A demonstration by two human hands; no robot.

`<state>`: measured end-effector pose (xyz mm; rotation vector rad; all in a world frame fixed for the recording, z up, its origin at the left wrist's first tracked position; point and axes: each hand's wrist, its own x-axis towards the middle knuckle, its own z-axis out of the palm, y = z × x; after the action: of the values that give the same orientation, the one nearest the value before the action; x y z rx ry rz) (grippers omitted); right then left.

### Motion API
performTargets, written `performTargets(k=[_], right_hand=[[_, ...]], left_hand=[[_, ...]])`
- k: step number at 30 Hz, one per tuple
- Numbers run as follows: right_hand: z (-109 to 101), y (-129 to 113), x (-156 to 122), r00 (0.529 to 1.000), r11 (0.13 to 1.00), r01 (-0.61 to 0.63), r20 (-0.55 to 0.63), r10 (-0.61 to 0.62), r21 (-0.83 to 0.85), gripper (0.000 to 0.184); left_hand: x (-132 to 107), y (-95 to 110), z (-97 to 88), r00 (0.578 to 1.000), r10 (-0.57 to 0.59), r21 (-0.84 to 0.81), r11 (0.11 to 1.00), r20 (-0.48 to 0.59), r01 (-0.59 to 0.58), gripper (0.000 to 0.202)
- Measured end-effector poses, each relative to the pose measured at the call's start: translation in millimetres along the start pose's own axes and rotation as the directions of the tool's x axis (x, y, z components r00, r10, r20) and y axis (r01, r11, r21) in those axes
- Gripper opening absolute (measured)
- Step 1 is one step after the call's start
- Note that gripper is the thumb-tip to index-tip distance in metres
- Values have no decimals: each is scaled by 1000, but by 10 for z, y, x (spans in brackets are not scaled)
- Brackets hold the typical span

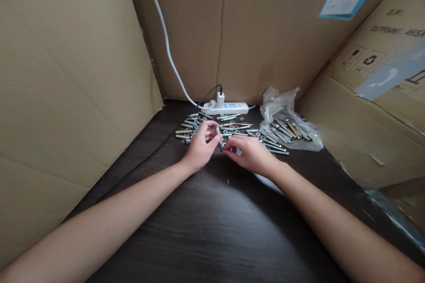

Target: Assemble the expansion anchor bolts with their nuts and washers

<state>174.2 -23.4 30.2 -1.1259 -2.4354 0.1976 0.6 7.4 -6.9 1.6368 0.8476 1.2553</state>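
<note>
An expansion bolt (218,131), silvery metal, is held nearly upright over the dark tabletop, its lower end tilted slightly right. My left hand (201,147) is closed round it, the thumb and fingers gripping its upper and middle part. At its lower end the fingertips of my right hand (249,152) are pinched together on it; any small nut or washer between them is too small to make out. Just behind both hands lie several loose bolts (232,133), silvery and brassy, with washers and nuts scattered among them. My hands hide part of this pile.
A white power strip (227,108) with a plugged-in charger (220,99) stands behind the bolts. A clear plastic bag (282,106) with more bolts lies at the right. A black cable (146,158) crosses the table's left side. Cardboard boxes (192,31) wall in the back and sides.
</note>
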Motion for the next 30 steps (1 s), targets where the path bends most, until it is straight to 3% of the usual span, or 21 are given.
performTargets(k=[10,24,30], right_hand=[[7,2,-10,995,989,84,60,-77,-125,12],[-67,9,-5,998,997,58,8,-58,-56,11],[-101,-29,5,999,997,17,-34,-14,74,8]], left_hand=[[25,8,10,1000,-26,-61,998,-12,25,21],[17,23,39,989,-133,-156,980,-60,123,26],[4,20,34,987,-157,-144,978,-44,149,27]])
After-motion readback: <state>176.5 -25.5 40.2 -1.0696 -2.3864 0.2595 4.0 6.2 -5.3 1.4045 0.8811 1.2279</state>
